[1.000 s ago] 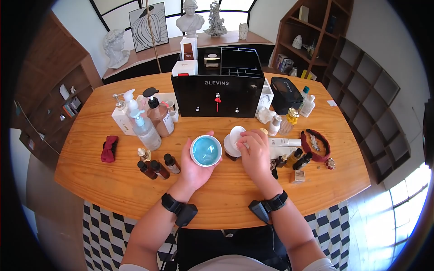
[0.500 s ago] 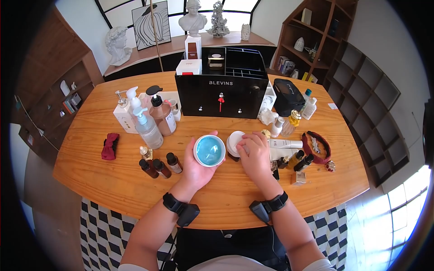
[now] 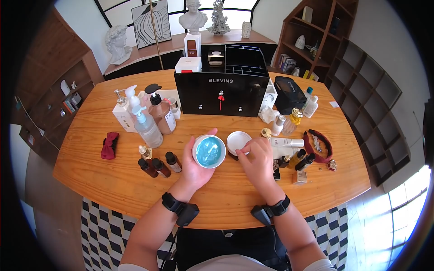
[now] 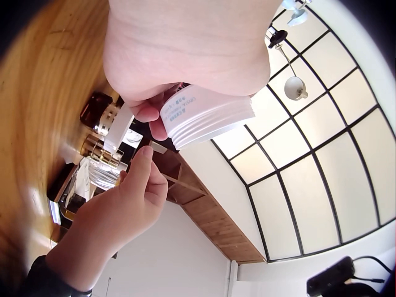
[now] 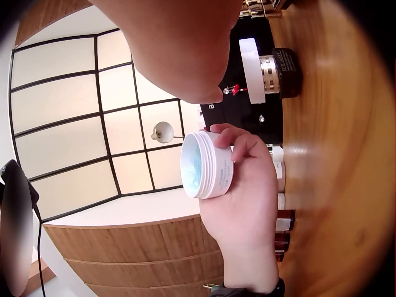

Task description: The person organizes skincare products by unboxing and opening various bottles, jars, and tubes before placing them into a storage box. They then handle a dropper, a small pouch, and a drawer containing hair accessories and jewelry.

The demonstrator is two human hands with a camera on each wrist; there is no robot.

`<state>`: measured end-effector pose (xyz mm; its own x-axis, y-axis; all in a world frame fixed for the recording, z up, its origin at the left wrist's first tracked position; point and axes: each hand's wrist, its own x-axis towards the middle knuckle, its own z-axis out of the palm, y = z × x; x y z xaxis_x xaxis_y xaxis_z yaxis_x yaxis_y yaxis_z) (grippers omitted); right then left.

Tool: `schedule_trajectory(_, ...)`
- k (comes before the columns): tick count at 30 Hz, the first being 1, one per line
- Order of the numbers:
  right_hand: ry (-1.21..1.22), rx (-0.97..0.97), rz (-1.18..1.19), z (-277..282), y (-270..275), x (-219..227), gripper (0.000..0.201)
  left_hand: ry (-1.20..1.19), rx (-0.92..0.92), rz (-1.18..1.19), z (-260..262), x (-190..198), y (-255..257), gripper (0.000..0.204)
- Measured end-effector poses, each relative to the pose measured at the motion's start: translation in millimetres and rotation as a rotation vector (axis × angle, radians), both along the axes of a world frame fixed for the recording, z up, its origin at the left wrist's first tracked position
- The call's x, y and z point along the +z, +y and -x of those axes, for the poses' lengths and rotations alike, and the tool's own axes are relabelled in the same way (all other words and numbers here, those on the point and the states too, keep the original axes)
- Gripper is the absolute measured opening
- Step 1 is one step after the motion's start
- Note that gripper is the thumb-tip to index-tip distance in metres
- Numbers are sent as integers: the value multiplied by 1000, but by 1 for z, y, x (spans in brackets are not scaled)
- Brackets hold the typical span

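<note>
My left hand (image 3: 199,170) holds a white jar (image 5: 210,166) from below and the side, its mouth facing up in the head view. Glossy blue contents (image 3: 209,151) fill it. To its right a round white lid (image 3: 238,141), hollow side up, lies on a dark jar with a gold band (image 5: 270,74). My right hand (image 3: 258,162) hovers at the lid's near edge, fingers loosely bent. Thumb and index fingertips come close together in the left wrist view, with nothing visible between them.
Pump bottles (image 3: 148,128) and small brown bottles (image 3: 161,168) stand left. Behind is a black organizer (image 3: 221,95). Right of my right hand lie a white tube (image 3: 287,142), small bottles (image 3: 305,161) and a red headband (image 3: 323,157). A red bow (image 3: 110,146) lies far left.
A thin white disc pinched in my right hand has gone down onto the lid, and the hand has let go and drawn back slightly toward me. My left hand keeps holding the jar.
</note>
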<state>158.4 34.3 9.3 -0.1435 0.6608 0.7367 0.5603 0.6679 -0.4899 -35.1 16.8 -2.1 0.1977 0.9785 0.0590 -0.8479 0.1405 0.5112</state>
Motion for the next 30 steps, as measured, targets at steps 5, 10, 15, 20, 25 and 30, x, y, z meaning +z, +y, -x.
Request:
schedule_trajectory(5,2,22,16,2,-5,-2,22,-2,-14,-19,1,-1,-1,66)
schedule_trajectory(10,-2,52,134,2,-9,-4,15,-8,-13,-11,1,-4,1,67)
schedule_trajectory(15,42,91,85,6,-8,-8,9,-11,-38,18,2,-4,2,66)
schedule_trajectory(20,60,109,89,7,-10,-9,11,-15,-19,65,1,-4,2,65)
schedule_trajectory(25,74,93,137,7,-15,-10,14,32,5,74,0,-2,1,64)
schedule_trajectory(30,-25,89,165,2,-18,-6,27,76,-40,-23,1,-5,1,66)
